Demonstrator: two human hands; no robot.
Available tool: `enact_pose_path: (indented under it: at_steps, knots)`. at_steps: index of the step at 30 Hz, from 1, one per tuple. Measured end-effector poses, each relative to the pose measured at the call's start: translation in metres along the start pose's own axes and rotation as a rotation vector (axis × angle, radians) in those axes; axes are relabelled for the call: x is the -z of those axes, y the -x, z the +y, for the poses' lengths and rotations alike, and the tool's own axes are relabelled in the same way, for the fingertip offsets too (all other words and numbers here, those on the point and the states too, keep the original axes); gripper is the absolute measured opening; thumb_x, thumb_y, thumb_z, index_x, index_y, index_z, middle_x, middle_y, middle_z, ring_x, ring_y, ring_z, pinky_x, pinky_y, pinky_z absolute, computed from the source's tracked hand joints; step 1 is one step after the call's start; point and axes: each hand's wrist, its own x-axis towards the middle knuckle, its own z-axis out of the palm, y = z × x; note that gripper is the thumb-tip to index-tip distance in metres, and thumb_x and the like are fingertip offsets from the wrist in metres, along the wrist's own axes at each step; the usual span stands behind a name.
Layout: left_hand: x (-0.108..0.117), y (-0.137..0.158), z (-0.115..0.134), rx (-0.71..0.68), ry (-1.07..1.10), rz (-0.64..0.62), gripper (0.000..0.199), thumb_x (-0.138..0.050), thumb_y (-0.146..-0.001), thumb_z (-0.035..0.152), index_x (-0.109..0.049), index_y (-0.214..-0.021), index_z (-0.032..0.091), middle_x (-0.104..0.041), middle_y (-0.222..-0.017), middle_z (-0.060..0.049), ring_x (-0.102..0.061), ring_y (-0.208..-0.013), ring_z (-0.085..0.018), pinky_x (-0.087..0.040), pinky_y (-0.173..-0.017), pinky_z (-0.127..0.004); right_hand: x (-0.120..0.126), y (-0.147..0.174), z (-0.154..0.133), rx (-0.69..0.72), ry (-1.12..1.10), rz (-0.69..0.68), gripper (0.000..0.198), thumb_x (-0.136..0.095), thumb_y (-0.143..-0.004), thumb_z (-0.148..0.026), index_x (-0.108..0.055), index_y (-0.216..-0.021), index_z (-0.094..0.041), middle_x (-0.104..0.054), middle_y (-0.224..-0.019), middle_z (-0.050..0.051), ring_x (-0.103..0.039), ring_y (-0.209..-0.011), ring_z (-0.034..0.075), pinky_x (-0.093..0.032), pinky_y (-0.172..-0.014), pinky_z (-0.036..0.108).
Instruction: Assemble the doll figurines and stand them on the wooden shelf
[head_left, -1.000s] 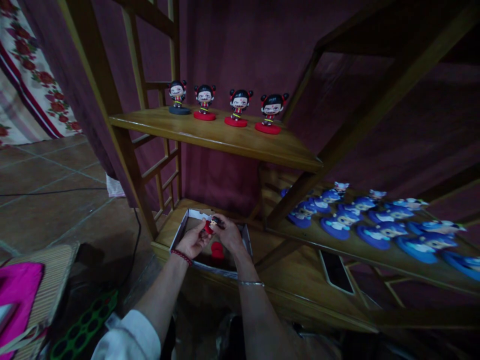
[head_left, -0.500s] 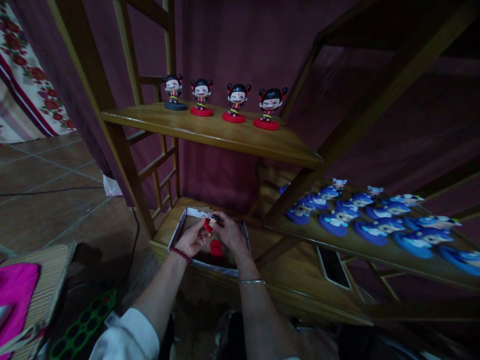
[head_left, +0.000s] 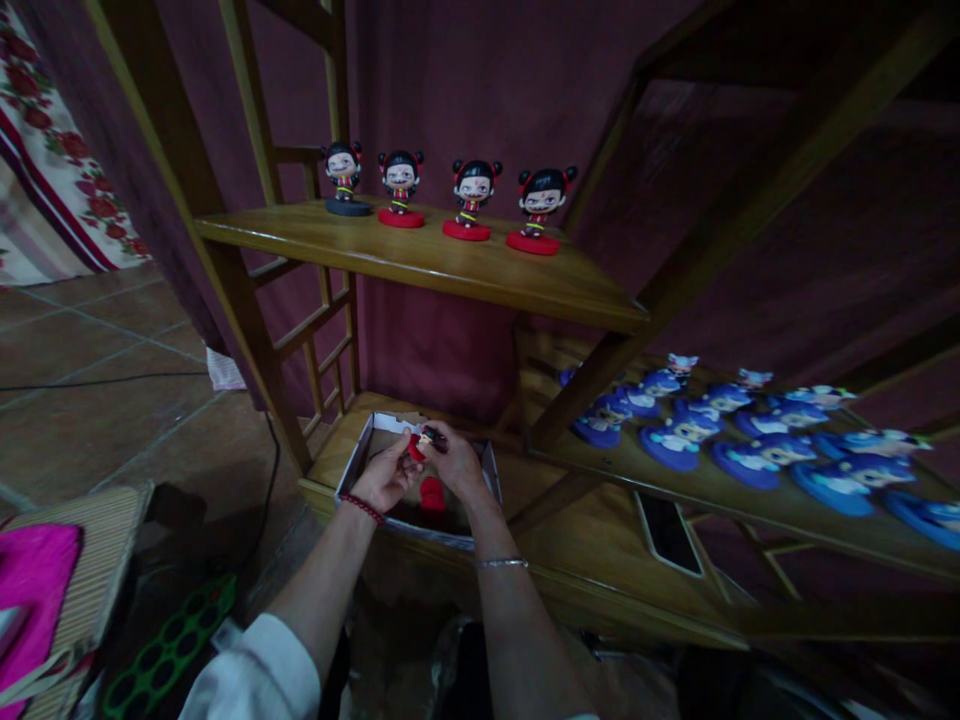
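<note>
A small figurine [head_left: 426, 440] with dark hair and a red base is held between both hands, above a shallow white cardboard box [head_left: 358, 455]. My left hand [head_left: 386, 478], with a red beaded bracelet at the wrist, pinches the red base. The fingers of my right hand [head_left: 456, 462] close around the figurine's dark head; a silver bangle circles that wrist. Inside the box, below the hands, lies a red piece [head_left: 432, 494] whose kind I cannot make out. My fingers partly cover the figurine.
On the upper wooden shelf [head_left: 420, 255] stand several black-haired figurines [head_left: 472, 190] on round bases. Several blue figurines [head_left: 682, 430] fill the shelf at right. A phone [head_left: 670, 533] lies on the lower board. Diagonal shelf posts [head_left: 592, 390] cross at right; a green tray with holes [head_left: 172, 645] is lower left.
The camera view has shifted slightly. Both hands keep their hold on the figurine over the box, with hardly any visible motion.
</note>
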Motion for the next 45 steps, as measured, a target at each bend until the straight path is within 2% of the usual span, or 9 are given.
enact_pose_path:
  at_steps: [5, 17, 25, 37, 45]
  knots:
    - [0.000, -0.002, -0.001, -0.012, 0.034, 0.011, 0.016, -0.059, -0.073, 0.028, -0.053, -0.072, 0.012, -0.055, -0.052, 0.001, -0.049, -0.042, -0.005, -0.039, -0.039, -0.014, 0.000, -0.001, 0.002, -0.014, -0.026, 0.006, 0.026, -0.050, -0.067, -0.021, -0.055, -0.093, -0.022, -0.062, -0.086, -0.001, -0.058, -0.077, 0.013, -0.046, -0.074, 0.027]
    - [0.004, -0.007, -0.003, 0.002, 0.008, -0.033, 0.019, -0.058, -0.073, 0.032, -0.054, -0.073, 0.013, -0.057, -0.058, -0.001, -0.051, -0.047, -0.006, -0.039, -0.042, -0.014, 0.002, -0.001, 0.005, -0.022, -0.055, 0.012, 0.030, -0.052, -0.067, -0.018, -0.057, -0.096, -0.024, -0.063, -0.095, -0.001, -0.058, -0.084, 0.014, -0.045, -0.081, 0.030]
    - [0.002, -0.007, -0.002, 0.044, -0.066, -0.006, 0.032, -0.052, -0.073, 0.045, -0.052, -0.071, 0.013, -0.057, -0.054, -0.003, -0.052, -0.045, -0.008, -0.038, -0.041, -0.016, 0.004, -0.001, 0.009, -0.049, -0.088, -0.055, 0.039, -0.050, -0.069, -0.014, -0.054, -0.107, -0.025, -0.061, -0.102, 0.000, -0.059, -0.086, 0.013, -0.046, -0.081, 0.029]
    - [0.004, -0.007, 0.000, 0.073, -0.084, -0.018, 0.029, -0.048, -0.078, 0.041, -0.053, -0.069, 0.014, -0.058, -0.053, -0.004, -0.052, -0.043, -0.008, -0.036, -0.040, -0.016, 0.003, -0.002, 0.008, -0.010, -0.006, -0.028, 0.033, -0.053, -0.068, -0.017, -0.055, -0.100, -0.024, -0.062, -0.098, 0.000, -0.058, -0.087, 0.014, -0.044, -0.083, 0.030]
    - [0.002, -0.003, 0.000, 0.053, -0.087, -0.003, 0.026, -0.049, -0.077, 0.038, -0.052, -0.068, 0.013, -0.058, -0.053, -0.003, -0.053, -0.044, -0.008, -0.037, -0.040, -0.015, 0.002, -0.001, 0.008, -0.023, -0.033, -0.065, 0.032, -0.051, -0.068, -0.017, -0.055, -0.099, -0.024, -0.062, -0.094, -0.001, -0.058, -0.083, 0.013, -0.045, -0.079, 0.030]
